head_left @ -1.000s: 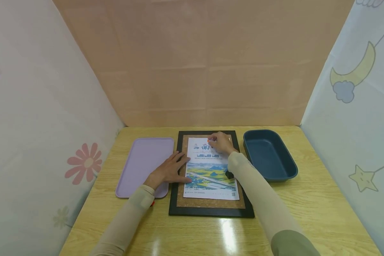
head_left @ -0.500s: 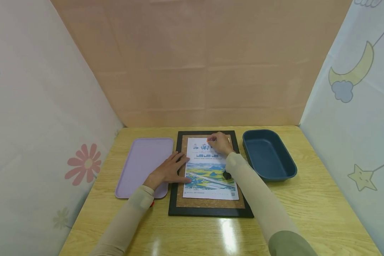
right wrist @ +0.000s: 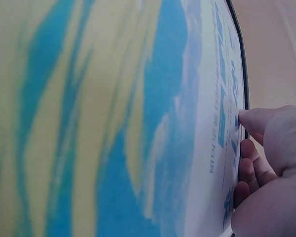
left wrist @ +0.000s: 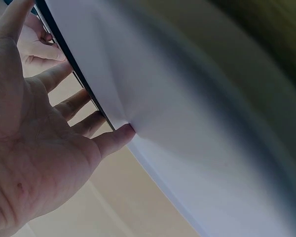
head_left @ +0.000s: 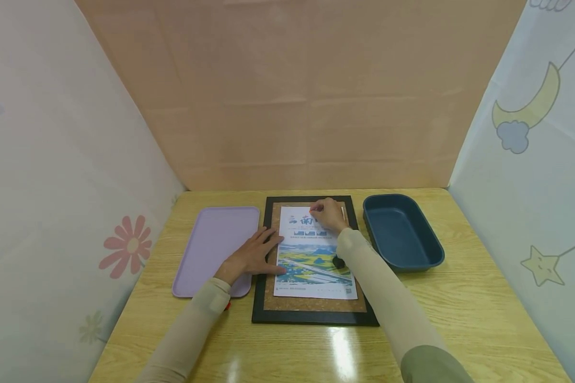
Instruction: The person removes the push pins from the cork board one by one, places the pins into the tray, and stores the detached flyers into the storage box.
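From my remote seat I saw the poster (head_left: 312,251) lying flat on the cork board (head_left: 313,261), a black-framed panel in the middle of the counter (head_left: 460,314). The left hand (head_left: 254,256) lay flat with its fingers straight and spread, pressing on the poster's left edge and the frame beside it; its heel rested by the lilac tray (head_left: 215,244). The right hand (head_left: 329,214) was at the top of the poster, fingers curled, with a speck of orange showing at the fingertips; I could not tell whether it pinched a pin or only pressed there. In the right wrist view its thumb tip touched the printed sheet. A dark blue bin (head_left: 402,231) stood just right of the board.
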`<state>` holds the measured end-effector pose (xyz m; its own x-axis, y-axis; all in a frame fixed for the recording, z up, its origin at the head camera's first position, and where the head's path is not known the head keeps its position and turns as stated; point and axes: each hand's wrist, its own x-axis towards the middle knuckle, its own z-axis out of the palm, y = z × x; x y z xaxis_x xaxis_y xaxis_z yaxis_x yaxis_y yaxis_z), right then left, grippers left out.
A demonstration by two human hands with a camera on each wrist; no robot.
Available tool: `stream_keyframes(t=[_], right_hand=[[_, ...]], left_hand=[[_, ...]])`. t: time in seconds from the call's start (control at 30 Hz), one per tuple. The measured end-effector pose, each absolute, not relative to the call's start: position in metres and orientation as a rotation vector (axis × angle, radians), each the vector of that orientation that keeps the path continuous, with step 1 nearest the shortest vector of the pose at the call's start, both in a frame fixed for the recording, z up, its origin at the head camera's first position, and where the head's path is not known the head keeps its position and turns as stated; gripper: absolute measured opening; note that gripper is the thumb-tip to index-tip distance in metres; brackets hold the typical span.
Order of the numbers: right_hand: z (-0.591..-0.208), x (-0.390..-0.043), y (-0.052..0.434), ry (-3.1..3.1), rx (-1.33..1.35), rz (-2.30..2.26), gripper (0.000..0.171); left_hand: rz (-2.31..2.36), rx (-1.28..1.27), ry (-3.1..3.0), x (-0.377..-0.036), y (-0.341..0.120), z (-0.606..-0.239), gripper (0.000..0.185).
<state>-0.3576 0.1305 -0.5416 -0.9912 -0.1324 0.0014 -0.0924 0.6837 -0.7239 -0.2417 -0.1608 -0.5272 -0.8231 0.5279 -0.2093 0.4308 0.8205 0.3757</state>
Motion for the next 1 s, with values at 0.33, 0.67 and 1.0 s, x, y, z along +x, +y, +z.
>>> stream_keyframes(t=[0.33,0.67,1.0], right_hand=[[-0.5423,-0.3589,0.1309,2.836,-0.187,-1.226,0.015],[-0.5428,-0.3595,0.1313,2.826,-0.149,-1.225,0.013],[-0.5420,-0.3592,0.1323,2.780,-0.130,-1.256,0.012]], left_hand=[[0.446,0.724,2.705,-0.2409,-0.1599,-0.5254,0.106],[0.440,0.714,2.705,-0.2410,-0.1595,-0.5253,0.106],[0.462,0.730,2.702,-0.2395,-0.1600,-0.5246,0.105]])
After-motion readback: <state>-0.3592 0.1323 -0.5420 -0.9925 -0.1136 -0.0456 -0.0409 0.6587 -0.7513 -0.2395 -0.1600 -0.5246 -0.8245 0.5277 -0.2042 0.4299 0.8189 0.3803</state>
